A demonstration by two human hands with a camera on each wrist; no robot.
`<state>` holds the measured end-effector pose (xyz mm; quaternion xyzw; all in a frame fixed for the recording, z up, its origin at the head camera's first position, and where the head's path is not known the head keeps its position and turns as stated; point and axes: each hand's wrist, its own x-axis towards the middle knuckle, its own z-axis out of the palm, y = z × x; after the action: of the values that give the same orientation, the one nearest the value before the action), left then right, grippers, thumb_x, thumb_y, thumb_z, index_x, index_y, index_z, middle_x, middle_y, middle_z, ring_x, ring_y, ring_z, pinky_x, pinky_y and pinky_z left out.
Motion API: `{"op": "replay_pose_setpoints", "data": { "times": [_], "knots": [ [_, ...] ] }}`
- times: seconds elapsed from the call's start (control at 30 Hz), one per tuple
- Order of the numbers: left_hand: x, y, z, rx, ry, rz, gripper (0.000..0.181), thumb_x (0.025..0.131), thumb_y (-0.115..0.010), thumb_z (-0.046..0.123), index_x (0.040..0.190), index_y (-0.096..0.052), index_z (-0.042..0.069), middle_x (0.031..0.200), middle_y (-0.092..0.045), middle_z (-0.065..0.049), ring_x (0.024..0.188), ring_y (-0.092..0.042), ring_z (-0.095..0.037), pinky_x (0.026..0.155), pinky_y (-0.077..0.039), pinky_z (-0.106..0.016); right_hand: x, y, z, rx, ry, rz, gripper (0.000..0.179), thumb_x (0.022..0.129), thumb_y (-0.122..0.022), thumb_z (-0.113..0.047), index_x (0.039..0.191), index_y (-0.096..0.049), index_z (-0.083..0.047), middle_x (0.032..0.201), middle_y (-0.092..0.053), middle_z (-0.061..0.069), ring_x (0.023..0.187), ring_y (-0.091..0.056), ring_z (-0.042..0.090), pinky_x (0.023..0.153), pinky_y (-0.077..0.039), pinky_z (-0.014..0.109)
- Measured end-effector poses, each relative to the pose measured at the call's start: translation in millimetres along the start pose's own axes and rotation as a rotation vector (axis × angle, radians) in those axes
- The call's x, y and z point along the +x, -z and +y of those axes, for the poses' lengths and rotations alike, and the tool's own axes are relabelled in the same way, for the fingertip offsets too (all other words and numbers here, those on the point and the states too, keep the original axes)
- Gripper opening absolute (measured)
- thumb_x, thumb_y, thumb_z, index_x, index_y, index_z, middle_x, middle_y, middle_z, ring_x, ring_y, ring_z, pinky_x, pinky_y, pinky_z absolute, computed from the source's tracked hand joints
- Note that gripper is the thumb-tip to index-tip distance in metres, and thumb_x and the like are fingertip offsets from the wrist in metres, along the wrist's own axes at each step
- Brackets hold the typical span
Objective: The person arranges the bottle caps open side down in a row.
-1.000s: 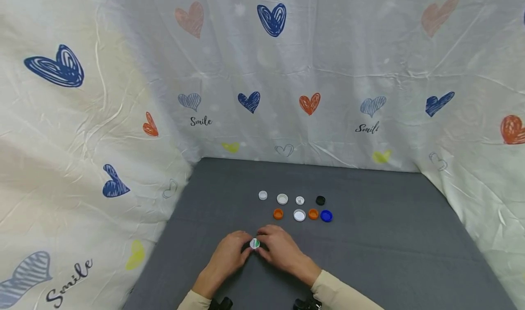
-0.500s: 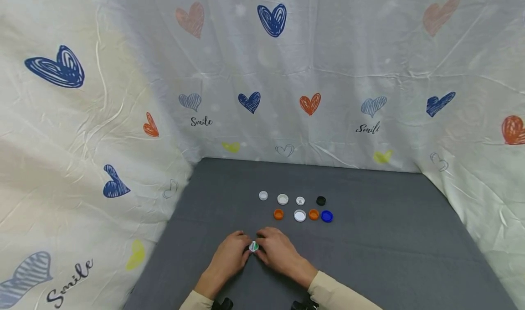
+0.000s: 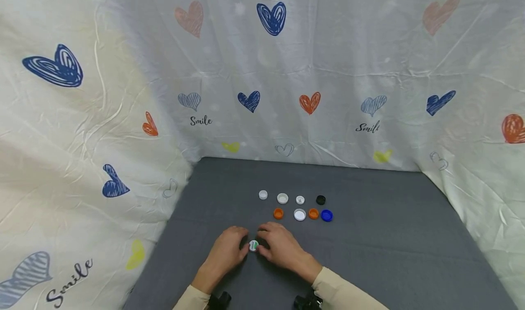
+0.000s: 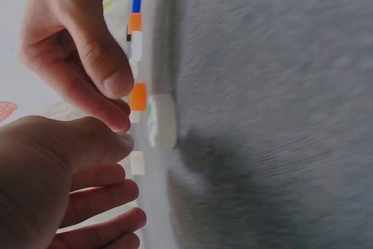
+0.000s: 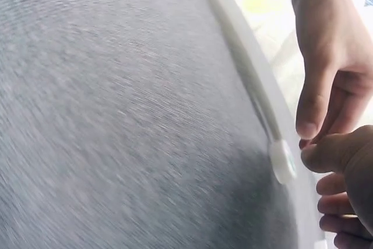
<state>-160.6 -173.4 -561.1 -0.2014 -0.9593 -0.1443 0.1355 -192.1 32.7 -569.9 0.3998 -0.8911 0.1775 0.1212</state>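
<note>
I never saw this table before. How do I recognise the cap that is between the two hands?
On the grey table, go to the near side, where the left hand and the right hand face each other. Between them is a small white cap. Its top bears a green mark, which none of the other caps in two rows beyond shows.

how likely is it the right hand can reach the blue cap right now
Likely yes: the right hand appears to hold nothing, and bare gray cloth lies between it and the blue cap; the orange cap close beside may limit finger room.
</note>
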Motion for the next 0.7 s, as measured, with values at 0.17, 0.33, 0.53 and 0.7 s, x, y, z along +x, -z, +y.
{"op": "replay_pose_setpoints", "data": {
  "times": [0.17,0.33,0.53,0.7],
  "knots": [
    [12.1,6.1,-1.0,0.018,-0.025,0.040,0.032,0.080,-0.083,0.024,0.107,-0.076,0.008,0.103,-0.075,-0.005,0.096,-0.070,-0.022,0.084,-0.057,-0.040,0.1,8.7,12.2,0.022,-0.004,0.026,0.037,0.085,-0.079,-0.031,0.115,-0.074,-0.010,0.120,-0.069,0.002,0.113,-0.064,0.019,0.100,-0.050,0.039],
    [28.3,12.3,0.2,0.023,-0.074,0.059,0.035,0.080,-0.084,0.024,0.109,-0.075,0.007,0.106,-0.075,-0.006,0.099,-0.071,-0.022,0.087,-0.057,-0.040,1.4,21.0,28.4,0.031,-0.041,0.054,0.041,0.085,-0.081,-0.028,0.119,-0.073,-0.008,0.122,-0.070,0.003,0.116,-0.064,0.021,0.101,-0.050,0.040],
    [47.3,18.3,6.4,0.015,-0.099,0.034,0.039,0.082,-0.083,0.027,0.115,-0.074,0.007,0.111,-0.074,-0.006,0.102,-0.071,-0.022,0.089,-0.057,-0.039,5.1,39.4,50.4,0.023,-0.108,0.075,0.041,0.084,-0.082,-0.026,0.120,-0.073,-0.009,0.122,-0.071,0.005,0.118,-0.064,0.022,0.101,-0.051,0.041],
    [62.4,18.9,10.1,0.012,-0.098,0.012,0.042,0.082,-0.083,0.031,0.116,-0.074,0.009,0.113,-0.074,-0.005,0.102,-0.071,-0.021,0.088,-0.057,-0.038,7.9,48.6,66.8,0.002,-0.146,0.065,0.039,0.083,-0.083,-0.027,0.118,-0.074,-0.012,0.117,-0.073,0.002,0.110,-0.067,0.020,0.093,-0.055,0.041]
  ]
}}
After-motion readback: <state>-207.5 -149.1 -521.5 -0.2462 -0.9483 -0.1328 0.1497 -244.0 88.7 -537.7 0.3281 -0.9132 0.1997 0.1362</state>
